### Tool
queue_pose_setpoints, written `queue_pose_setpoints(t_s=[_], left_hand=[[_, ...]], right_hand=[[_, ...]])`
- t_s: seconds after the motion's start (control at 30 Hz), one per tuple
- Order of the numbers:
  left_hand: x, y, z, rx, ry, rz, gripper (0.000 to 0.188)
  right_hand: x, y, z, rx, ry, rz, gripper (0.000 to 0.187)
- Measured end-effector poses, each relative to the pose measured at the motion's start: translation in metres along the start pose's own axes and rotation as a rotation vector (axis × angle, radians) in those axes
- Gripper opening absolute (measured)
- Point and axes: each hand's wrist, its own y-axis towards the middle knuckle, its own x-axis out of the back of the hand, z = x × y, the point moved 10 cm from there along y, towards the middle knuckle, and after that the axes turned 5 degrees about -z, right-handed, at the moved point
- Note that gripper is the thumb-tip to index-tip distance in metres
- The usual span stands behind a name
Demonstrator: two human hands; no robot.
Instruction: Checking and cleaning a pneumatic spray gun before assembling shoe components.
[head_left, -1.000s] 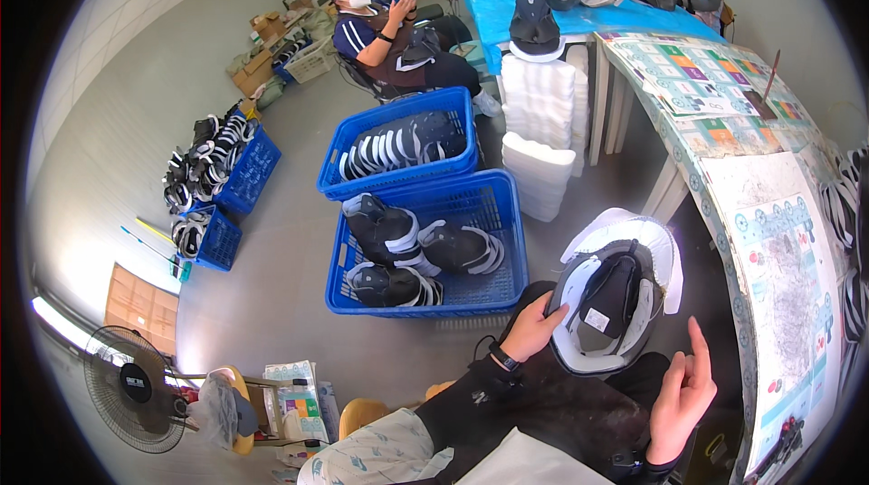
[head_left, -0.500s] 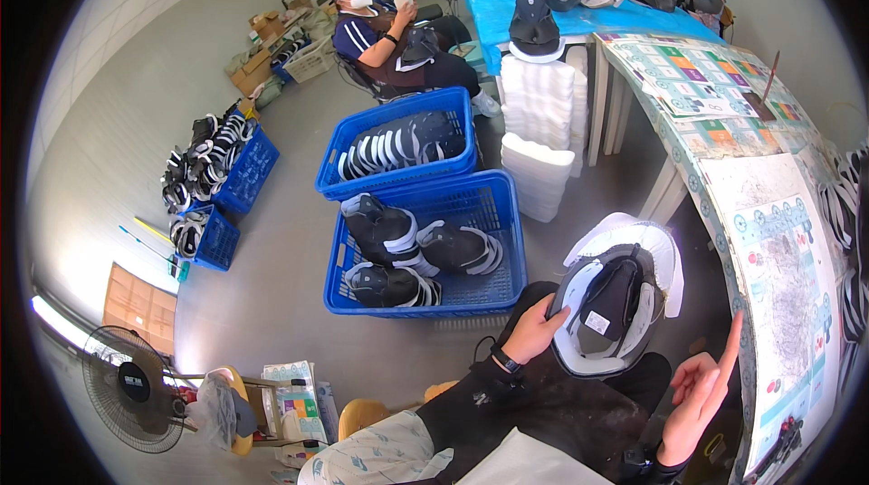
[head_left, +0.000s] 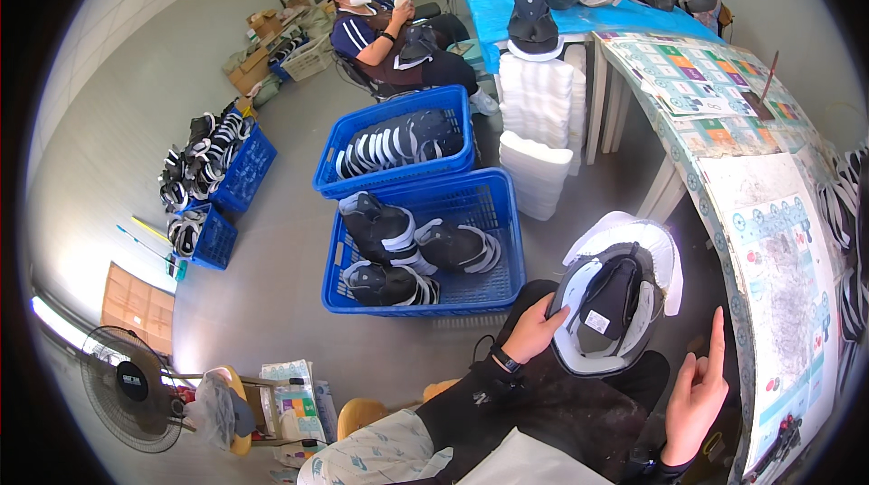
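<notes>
My left hand (head_left: pixel 536 332) is closed on the near left rim of a black, grey and white shoe upper (head_left: pixel 568 306), above my lap. The upper's opening faces me, showing a black lining with a small white label. A curved white padded piece (head_left: pixel 644 237) stands out along its far side. My right hand (head_left: pixel 695 403) is raised beside the table edge, apart from the upper. Its index finger points upward, the other fingers are partly curled, and nothing is in it.
Two blue crates (head_left: pixel 425 311) with shoe uppers stand ahead, near a stack of white pads (head_left: pixel 536 123). A paper-covered table (head_left: pixel 724 179) curves along my right. A seated person (head_left: pixel 371 43) holds a white piece; another stands at the far blue-covered table. A fan (head_left: pixel 132 387) is at lower left.
My right hand has shifted slightly left, off the table edge, its index finger now more upright. The seated person's white piece has tilted. My left hand and the upper stay put.
</notes>
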Motion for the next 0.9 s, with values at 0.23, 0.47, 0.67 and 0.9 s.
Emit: queue_pose_setpoints(t_s=[0.23, 0.47, 0.67, 0.9], left_hand=[[-0.005, 0.002, -0.003, -0.011, -0.008, 0.014, 0.034], [0.001, -0.001, 0.003, -0.014, 0.004, 0.003, 0.035], [-0.006, -0.007, -0.006, -0.016, 0.011, 0.021, 0.035], [0.018, -0.006, -0.003, 0.018, 0.121, -0.050, 0.021]], right_hand=[[-0.007, -0.007, -0.022, -0.108, 0.442, 0.076, 0.065], [-0.005, -0.003, 0.017, 0.111, 0.147, 0.189, 0.067], [0.014, -0.005, 0.005, 0.040, -0.189, 0.145, 0.065], [-0.003, -0.002, 0.007, 0.054, -0.155, 0.190, 0.043]])
